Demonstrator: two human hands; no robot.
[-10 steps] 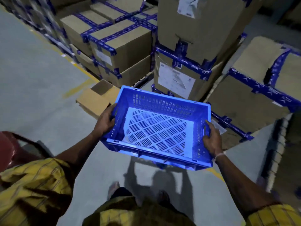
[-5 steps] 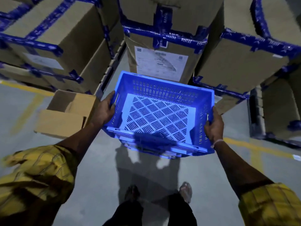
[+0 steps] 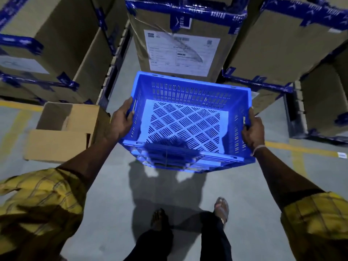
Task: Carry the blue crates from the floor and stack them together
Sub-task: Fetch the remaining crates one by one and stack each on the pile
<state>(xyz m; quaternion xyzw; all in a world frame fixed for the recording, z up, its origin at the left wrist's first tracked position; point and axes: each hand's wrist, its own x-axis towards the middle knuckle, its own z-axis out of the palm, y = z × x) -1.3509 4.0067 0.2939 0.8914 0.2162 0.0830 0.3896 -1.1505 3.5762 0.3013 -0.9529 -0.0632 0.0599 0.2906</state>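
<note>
While left hand (image 3: pixel 120 122) and right hand (image 3: pixel 253 129) clamp blue crate (image 3: pixel 185 121) — fingertips hidden inside.

The scene is dim overall, with a cool blue-grey cast. Light falls from above and behind the person, throwing a shadow onto the grey floor (image 3: pixel 105 213) ahead of the feet. A rounded head shadow lies on the near wall and slatted bottom of the blue crate (image 3: pixel 186 125), whose bottom is the brightest area and looks washed out. The cardboard boxes (image 3: pixel 190 40) are sharp enough to show a label, though its print is unreadable. The yellow sleeves (image 3: pixel 37 200) at the lower corners are smeared and stretched by wide-angle distortion; box edges lean outward.
</note>
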